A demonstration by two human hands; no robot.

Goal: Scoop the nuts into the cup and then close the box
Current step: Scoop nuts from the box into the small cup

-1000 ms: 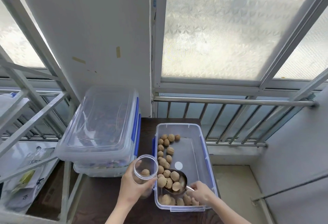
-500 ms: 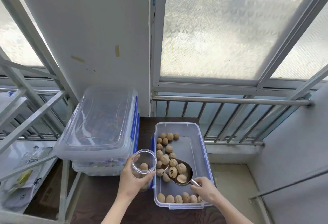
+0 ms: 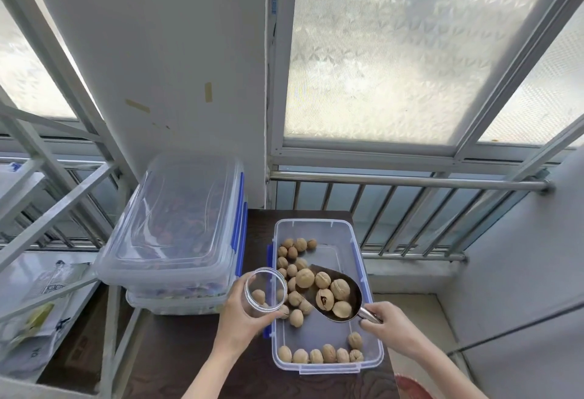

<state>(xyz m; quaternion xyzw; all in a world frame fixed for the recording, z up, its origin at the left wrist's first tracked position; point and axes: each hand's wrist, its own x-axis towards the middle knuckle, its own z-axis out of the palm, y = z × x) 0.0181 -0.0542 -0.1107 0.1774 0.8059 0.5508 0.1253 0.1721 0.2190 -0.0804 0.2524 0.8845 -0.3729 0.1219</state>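
Note:
An open clear plastic box with blue clips sits on a dark wooden table and holds several walnuts. My right hand grips the handle of a metal scoop loaded with several walnuts, held above the box. My left hand holds a clear plastic cup at the box's left edge, tilted toward the scoop. A couple of walnuts lie inside the cup. The scoop's tip is just right of the cup's mouth.
Two stacked clear lidded boxes stand on the table's left, close to the cup. A metal railing and frosted windows are behind. A white metal frame and a shelf with packets are at the left.
The loaded scoop has risen out of the nut pile and moved up and left toward the cup. The cup has tilted a little toward it.

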